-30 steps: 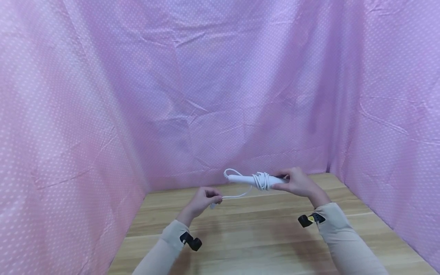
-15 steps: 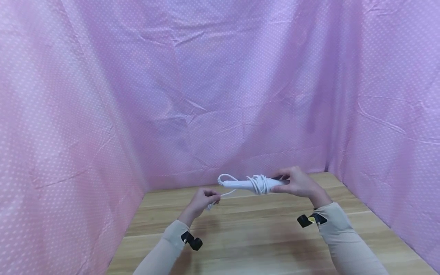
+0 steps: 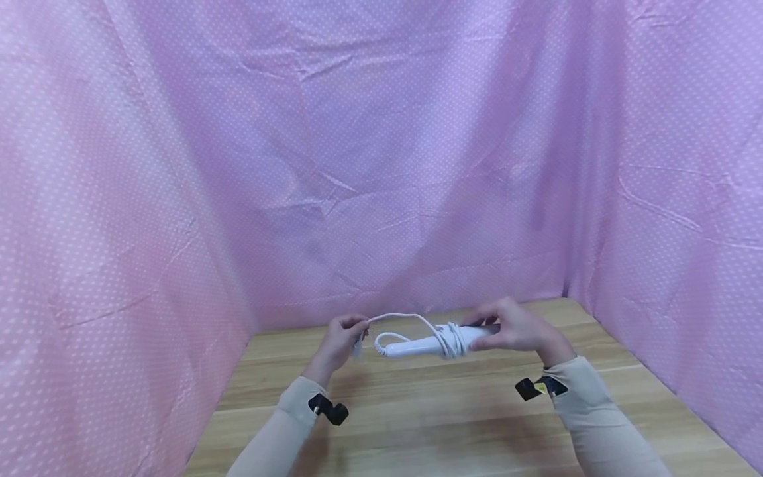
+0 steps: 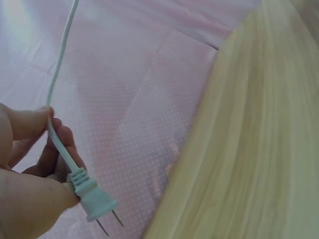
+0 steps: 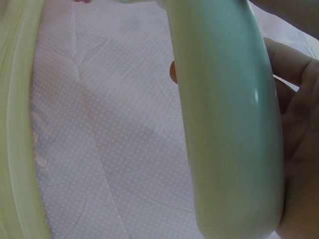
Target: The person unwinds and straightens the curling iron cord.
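My right hand (image 3: pixel 520 332) grips the right end of a long white hair straightener (image 3: pixel 412 347), held level over the table. In the right wrist view its smooth, rounded body (image 5: pixel 227 124) fills the middle, with fingers wrapped behind it. White cord is wound several times round its middle (image 3: pixel 453 340), and a small loop leaves its left end. My left hand (image 3: pixel 338 342) pinches the cord (image 4: pixel 59 64) between thumb and finger, close to its end. Below those fingers hangs a white two-pin plug (image 4: pixel 97 199), pointing down. A slack arc of cord spans from the left hand to the windings.
Beneath both hands lies a wood-grain table (image 3: pixel 429 424). Pink dotted cloth (image 3: pixel 381 165) hangs behind it and along both sides. A black camera (image 3: pixel 329 409) is strapped to the left wrist, another (image 3: pixel 539 387) to the right.
The left hand has moved slightly up and left with the cord, which now arcs above the straightener instead of running below it. The straightener has dropped a little, its left end tipping lower.
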The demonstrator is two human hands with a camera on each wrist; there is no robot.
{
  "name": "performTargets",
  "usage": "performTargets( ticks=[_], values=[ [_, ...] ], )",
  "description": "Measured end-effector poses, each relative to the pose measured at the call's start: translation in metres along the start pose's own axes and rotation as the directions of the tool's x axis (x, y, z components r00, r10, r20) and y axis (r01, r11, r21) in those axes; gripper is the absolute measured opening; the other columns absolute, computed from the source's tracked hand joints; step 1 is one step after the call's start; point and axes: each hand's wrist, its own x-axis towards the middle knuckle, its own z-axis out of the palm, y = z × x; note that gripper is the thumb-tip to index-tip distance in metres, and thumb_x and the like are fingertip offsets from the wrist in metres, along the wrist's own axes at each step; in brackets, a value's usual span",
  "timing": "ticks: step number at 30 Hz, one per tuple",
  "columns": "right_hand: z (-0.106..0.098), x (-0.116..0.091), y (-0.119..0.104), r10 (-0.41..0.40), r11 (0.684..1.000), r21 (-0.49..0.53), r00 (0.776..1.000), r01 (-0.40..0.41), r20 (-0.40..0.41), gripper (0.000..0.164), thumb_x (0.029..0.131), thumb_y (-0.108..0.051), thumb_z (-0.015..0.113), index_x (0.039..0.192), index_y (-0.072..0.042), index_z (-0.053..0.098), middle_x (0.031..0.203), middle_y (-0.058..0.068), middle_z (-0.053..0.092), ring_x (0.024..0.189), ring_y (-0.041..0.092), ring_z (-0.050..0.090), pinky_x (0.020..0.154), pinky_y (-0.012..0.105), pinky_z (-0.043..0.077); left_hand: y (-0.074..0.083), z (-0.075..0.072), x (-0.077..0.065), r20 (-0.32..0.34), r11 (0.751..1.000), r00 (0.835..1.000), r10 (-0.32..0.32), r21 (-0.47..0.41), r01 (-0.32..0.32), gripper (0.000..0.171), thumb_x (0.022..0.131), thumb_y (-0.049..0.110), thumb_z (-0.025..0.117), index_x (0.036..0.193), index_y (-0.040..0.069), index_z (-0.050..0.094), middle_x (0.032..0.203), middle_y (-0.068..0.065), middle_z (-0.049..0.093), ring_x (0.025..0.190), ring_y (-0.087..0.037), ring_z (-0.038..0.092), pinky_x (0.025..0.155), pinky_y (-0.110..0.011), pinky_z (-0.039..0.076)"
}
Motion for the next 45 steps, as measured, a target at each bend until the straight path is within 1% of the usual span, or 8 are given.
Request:
performTargets(
  ticks=[4, 10, 20, 27, 32, 37, 43, 45],
  values=[
    [0.003, -0.002, 0.003, 0.022, 1.0, -0.013, 0.999, -0.021, 0.042, 0.027, 0.078, -0.029, 0.082, 0.102, -0.019, 0.073, 0.091, -0.009, 0.071, 0.076, 0.006, 0.063, 0.067, 0.027, 0.054, 0.013, -0.002, -0.002, 0.02, 0.982, 1.0, 0.017, -0.189, -0.012, 0.009, 0.094, -0.003, 0.057, 0.089, -0.001, 0.064, 0.076, -0.003, 0.064, 0.072, -0.014, 0.059, 0.068, -0.022, 0.048],
    [0.007, -0.003, 0.009, 0.076, 0.996, -0.044, 0.994, -0.073, 0.081, 0.027, 0.077, -0.033, 0.082, 0.099, -0.02, 0.073, 0.088, -0.011, 0.071, 0.075, 0.004, 0.063, 0.067, 0.026, 0.054, 0.031, -0.003, -0.003, 0.035, 0.955, 0.998, 0.043, -0.297, -0.031, 0.022, 0.096, -0.006, 0.05, 0.084, 0.007, 0.063, 0.077, -0.001, 0.065, 0.075, -0.012, 0.059, 0.071, -0.022, 0.05],
    [0.008, -0.004, 0.018, 0.156, 0.981, -0.12, 0.988, -0.154, 0.006, 0.027, 0.076, -0.033, 0.083, 0.095, -0.017, 0.074, 0.083, -0.011, 0.07, 0.071, 0.002, 0.06, 0.064, 0.022, 0.051, 0.041, -0.01, -0.009, 0.063, 0.93, 0.988, 0.142, -0.352, -0.111, 0.029, 0.096, -0.009, 0.048, 0.085, 0.01, 0.068, 0.083, -0.003, 0.062, 0.081, -0.012, 0.06, 0.077, -0.023, 0.05],
    [0.003, -0.005, 0.025, 0.236, 0.954, -0.166, 0.967, -0.248, -0.094, 0.033, 0.074, -0.033, 0.083, 0.098, -0.011, 0.076, 0.086, -0.006, 0.073, 0.073, 0.002, 0.061, 0.064, 0.021, 0.051, 0.04, -0.017, -0.014, 0.161, 0.928, 0.968, 0.192, -0.351, -0.126, 0.031, 0.096, -0.008, 0.048, 0.086, 0.011, 0.07, 0.081, -0.001, 0.065, 0.079, -0.013, 0.058, 0.075, -0.023, 0.047],
    [-0.002, -0.004, 0.027, 0.273, 0.935, -0.194, 0.951, -0.297, -0.144, 0.035, 0.074, -0.038, 0.083, 0.098, -0.012, 0.076, 0.087, -0.006, 0.073, 0.072, 0.005, 0.06, 0.065, 0.022, 0.051, 0.034, -0.024, -0.017, 0.265, 0.945, 0.946, 0.184, -0.312, -0.096, 0.03, 0.096, -0.008, 0.05, 0.087, 0.011, 0.071, 0.08, -0.001, 0.067, 0.077, -0.014, 0.058, 0.075, -0.023, 0.047],
    [-0.006, -0.004, 0.026, 0.299, 0.925, -0.186, 0.937, -0.331, -0.18, 0.038, 0.076, -0.038, 0.082, 0.101, -0.011, 0.075, 0.089, -0.003, 0.073, 0.075, 0.007, 0.062, 0.068, 0.023, 0.052, 0.026, -0.034, -0.022, 0.383, 0.98, 0.909, 0.163, -0.167, -0.105, 0.03, 0.095, -0.008, 0.051, 0.089, 0.014, 0.071, 0.082, 0.002, 0.068, 0.08, -0.011, 0.06, 0.077, -0.022, 0.049],
    [-0.009, -0.002, 0.023, 0.295, 0.933, -0.152, 0.935, -0.326, -0.194, 0.034, 0.077, -0.034, 0.082, 0.1, -0.011, 0.074, 0.09, 0.0, 0.073, 0.077, 0.01, 0.064, 0.068, 0.024, 0.053, 0.017, -0.04, -0.026, 0.397, 0.99, 0.916, 0.053, 0.097, -0.1, 0.007, 0.092, 0.002, 0.062, 0.095, -0.002, 0.067, 0.08, 0.003, 0.066, 0.077, -0.009, 0.06, 0.073, -0.023, 0.051],
    [-0.01, -0.003, 0.022, 0.292, 0.936, -0.141, 0.936, -0.321, -0.195, 0.034, 0.077, -0.034, 0.081, 0.1, -0.01, 0.074, 0.091, 0.001, 0.073, 0.078, 0.01, 0.064, 0.068, 0.024, 0.053, 0.014, -0.041, -0.027, 0.39, 0.983, 0.921, 0.007, 0.168, -0.079, 0.017, 0.091, 0.005, 0.064, 0.1, -0.01, 0.064, 0.08, 0.002, 0.065, 0.077, -0.01, 0.06, 0.073, -0.024, 0.052]
  ],
)
